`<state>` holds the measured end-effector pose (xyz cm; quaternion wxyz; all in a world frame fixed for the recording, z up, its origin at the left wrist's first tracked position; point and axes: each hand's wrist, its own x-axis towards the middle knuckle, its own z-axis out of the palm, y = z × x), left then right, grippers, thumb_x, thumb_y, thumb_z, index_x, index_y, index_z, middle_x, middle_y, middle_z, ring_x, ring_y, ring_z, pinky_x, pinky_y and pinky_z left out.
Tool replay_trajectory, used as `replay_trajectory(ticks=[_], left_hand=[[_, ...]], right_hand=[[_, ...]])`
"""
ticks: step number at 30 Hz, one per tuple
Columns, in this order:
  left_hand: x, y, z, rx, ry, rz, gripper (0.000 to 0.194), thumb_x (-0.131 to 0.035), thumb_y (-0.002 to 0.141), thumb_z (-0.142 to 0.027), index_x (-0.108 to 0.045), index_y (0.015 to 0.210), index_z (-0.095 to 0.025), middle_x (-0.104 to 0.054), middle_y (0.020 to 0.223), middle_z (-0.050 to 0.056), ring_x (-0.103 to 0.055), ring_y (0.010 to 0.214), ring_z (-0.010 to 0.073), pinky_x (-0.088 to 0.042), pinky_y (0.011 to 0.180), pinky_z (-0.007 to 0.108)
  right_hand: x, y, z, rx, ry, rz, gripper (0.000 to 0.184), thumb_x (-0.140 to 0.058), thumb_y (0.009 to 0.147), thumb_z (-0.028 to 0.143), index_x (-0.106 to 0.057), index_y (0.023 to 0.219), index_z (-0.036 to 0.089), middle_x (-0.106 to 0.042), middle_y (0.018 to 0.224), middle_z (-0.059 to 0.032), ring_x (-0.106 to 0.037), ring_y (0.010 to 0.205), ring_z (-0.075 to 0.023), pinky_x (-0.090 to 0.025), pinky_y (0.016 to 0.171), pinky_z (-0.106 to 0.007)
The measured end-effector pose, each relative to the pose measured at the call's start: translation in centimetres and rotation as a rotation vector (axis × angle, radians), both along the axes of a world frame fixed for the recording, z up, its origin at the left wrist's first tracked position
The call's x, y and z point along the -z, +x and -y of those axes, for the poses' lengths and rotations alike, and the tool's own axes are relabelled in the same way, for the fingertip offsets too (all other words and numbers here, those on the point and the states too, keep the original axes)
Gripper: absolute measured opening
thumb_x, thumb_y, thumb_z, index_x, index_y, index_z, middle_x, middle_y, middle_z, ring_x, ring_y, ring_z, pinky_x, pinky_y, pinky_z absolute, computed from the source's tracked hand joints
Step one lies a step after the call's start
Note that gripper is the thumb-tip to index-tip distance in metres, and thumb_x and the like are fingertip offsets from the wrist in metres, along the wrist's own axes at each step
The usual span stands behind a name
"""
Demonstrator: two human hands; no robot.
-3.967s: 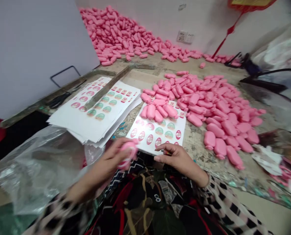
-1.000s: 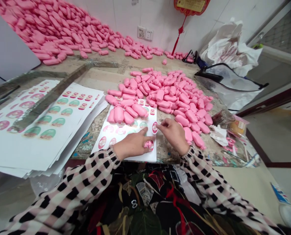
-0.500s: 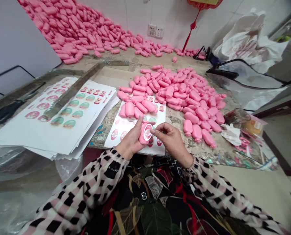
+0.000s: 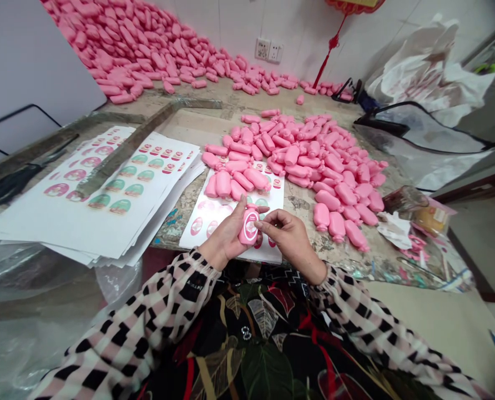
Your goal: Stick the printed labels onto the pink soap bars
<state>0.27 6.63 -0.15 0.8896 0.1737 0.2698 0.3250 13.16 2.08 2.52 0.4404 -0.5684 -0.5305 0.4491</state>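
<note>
Pink bottle is held in the left hand, neck upward, above the front part of the label sheet. An oval label is seen on its face. The left hand is closed around the bottle. Thumb and forefinger of the right hand are drawn narrowly together against the label's edge; whether that edge is pinched or merely pressed cannot be told.

Risks are judged as follows. The label could be set askew if the bottle were turned in the palm during pressing. Creases or trapped air could be caused by uneven pressure over the curved face. Loose bottles resting on the sheet could be rolled off if it were tugged.

As to containers, the held bottle's contents, if any, cannot be determined. A yellowish item is enclosed in the clear packet at the right. Contents of the white bag, the black-edged pouch and the clear plastic bag at lower left cannot be made out.
</note>
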Motion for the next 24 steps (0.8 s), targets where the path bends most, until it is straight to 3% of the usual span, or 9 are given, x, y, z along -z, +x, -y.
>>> replay_trajectory(ticks=[3, 8, 10, 14, 17, 21, 24], left_hand=[[-0.2, 0.0, 0.1, -0.001, 0.012, -0.011, 0.051, -0.04, 0.084, -0.058, -0.059, 0.101, -0.013, -0.05, 0.06, 0.0, -0.054, 0.049, 0.0134, -0.047, 0.048, 0.027], [-0.6, 0.1, 0.3, -0.003, 0.029, -0.042, 0.049, -0.039, 0.086, -0.057, -0.057, 0.102, -0.014, -0.052, 0.061, 0.001, -0.054, 0.047, 0.0128, -0.046, 0.046, 0.026], [-0.7, 0.2, 0.4, -0.006, 0.05, -0.066, 0.046, -0.039, 0.086, -0.055, -0.056, 0.101, -0.015, -0.051, 0.06, 0.0, -0.053, 0.044, 0.0124, -0.045, 0.044, 0.026], [-1.2, 0.5, 0.9, -0.056, 0.101, -0.185, 0.046, -0.04, 0.084, -0.06, -0.053, 0.09, -0.016, -0.048, 0.056, -0.001, -0.05, 0.041, 0.0125, -0.042, 0.039, 0.025], [-2.0, 0.4, 1.7, -0.028, 0.177, -0.263, 0.052, -0.038, 0.08, -0.067, -0.051, 0.086, -0.017, -0.05, 0.058, 0.0, -0.053, 0.047, 0.0137, -0.044, 0.042, 0.025], [-3.3, -0.7, 3.4, 0.072, 0.317, -0.378, 0.039, -0.06, 0.078, -0.047, -0.047, 0.104, -0.021, -0.056, 0.07, -0.001, -0.054, 0.051, 0.0112, -0.042, 0.044, 0.021], [-3.9, -3.1, 5.0, 0.054, 0.361, -0.462, 0.037, -0.061, 0.08, -0.037, -0.046, 0.11, -0.022, -0.054, 0.068, -0.003, -0.045, 0.045, 0.007, -0.034, 0.039, 0.018]], right_hand=[[0.1, 0.2, 0.3, 0.002, 0.039, 0.158, 0.027, -0.06, 0.078, 0.045, -0.057, 0.071, 0.019, -0.06, 0.058, 0.0021, -0.05, 0.047, -0.0102, -0.038, 0.05, -0.024], [-0.2, 0.7, 0.8, 0.088, 0.27, 0.694, 0.03, -0.059, 0.078, 0.05, -0.064, 0.08, 0.021, -0.064, 0.082, -0.0045, -0.057, 0.078, -0.0181, -0.039, 0.066, -0.028], [-0.2, 0.8, 0.4, 0.102, 0.193, 0.594, 0.035, -0.061, 0.074, 0.055, -0.064, 0.081, 0.021, -0.063, 0.079, -0.0037, -0.057, 0.074, -0.0173, -0.039, 0.062, -0.028], [0.2, 0.6, -0.8, -0.064, -0.173, -0.066, 0.037, -0.068, 0.067, 0.053, -0.057, 0.075, 0.019, -0.058, 0.061, 0.002, -0.052, 0.049, -0.0106, -0.036, 0.046, -0.023], [0.5, 0.3, -1.0, -0.12, -0.292, -0.336, 0.036, -0.071, 0.064, 0.048, -0.051, 0.067, 0.018, -0.055, 0.051, 0.0045, -0.049, 0.042, -0.0085, -0.033, 0.042, -0.021], [0.9, -0.1, -0.2, -0.088, -0.27, -0.389, 0.035, -0.066, 0.069, 0.05, -0.053, 0.067, 0.017, -0.054, 0.05, 0.0055, -0.047, 0.045, -0.0071, -0.034, 0.047, -0.02], [1.4, 0.5, 0.4, -0.142, -0.235, -0.184, 0.037, -0.058, 0.076, 0.053, -0.058, 0.068, 0.017, -0.056, 0.056, 0.0039, -0.046, 0.051, -0.008, -0.035, 0.052, -0.021]])
